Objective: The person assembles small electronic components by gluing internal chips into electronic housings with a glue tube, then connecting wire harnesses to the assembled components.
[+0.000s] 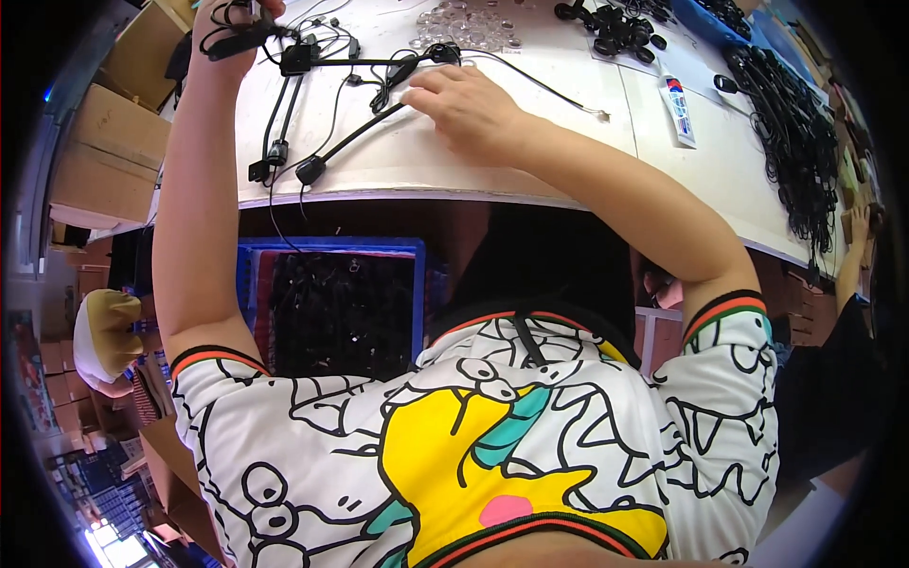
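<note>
A black jointed frame of thin rods (360,62) with a square hub (296,60) and cables lies on the white table. My left hand (227,38), cut off by the upper edge, is closed around a looped bundle of black cable (237,42) left of the hub. My right hand (466,112) reaches across from the right, its bent fingers at the upper end of a slanting black rod (365,130). That rod ends in a round black knob (311,170) near the table's front edge. Beside the right fingertips lies a coiled cable (386,90).
Clear round pieces (464,26) and black round parts (620,30) lie at the back. A white tube (678,112) and a heap of black cables (786,142) are to the right. Below the table edge stands a blue crate (422,284); cardboard boxes (109,156) are at left.
</note>
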A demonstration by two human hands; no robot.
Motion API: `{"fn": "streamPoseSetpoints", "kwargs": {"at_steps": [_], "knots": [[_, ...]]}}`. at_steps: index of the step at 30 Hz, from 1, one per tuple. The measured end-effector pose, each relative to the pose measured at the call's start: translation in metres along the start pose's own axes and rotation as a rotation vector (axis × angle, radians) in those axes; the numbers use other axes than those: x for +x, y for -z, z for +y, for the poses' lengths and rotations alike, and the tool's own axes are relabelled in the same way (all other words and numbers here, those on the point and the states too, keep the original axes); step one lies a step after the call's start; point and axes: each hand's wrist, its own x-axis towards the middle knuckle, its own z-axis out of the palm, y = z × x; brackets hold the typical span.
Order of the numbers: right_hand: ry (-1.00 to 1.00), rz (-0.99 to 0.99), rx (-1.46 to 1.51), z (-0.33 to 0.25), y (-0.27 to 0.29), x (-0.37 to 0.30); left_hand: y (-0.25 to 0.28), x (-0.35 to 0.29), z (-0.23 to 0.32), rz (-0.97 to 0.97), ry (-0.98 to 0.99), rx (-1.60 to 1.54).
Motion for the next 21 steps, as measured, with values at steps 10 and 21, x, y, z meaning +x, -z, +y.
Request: {"fn": "streamPoseSetpoints", "kwargs": {"at_steps": [10,21], "knots": [[0.312,-0.033,-0.053,0.037,0.025,0.037,0.022,0.004,-0.026,0.03,-0.079,0.297],[-0.35,0.422,0.683,0.006,0.137,0.096,0.021,-0.081,-0.09,-0.326,-0.158,0.852]]}}
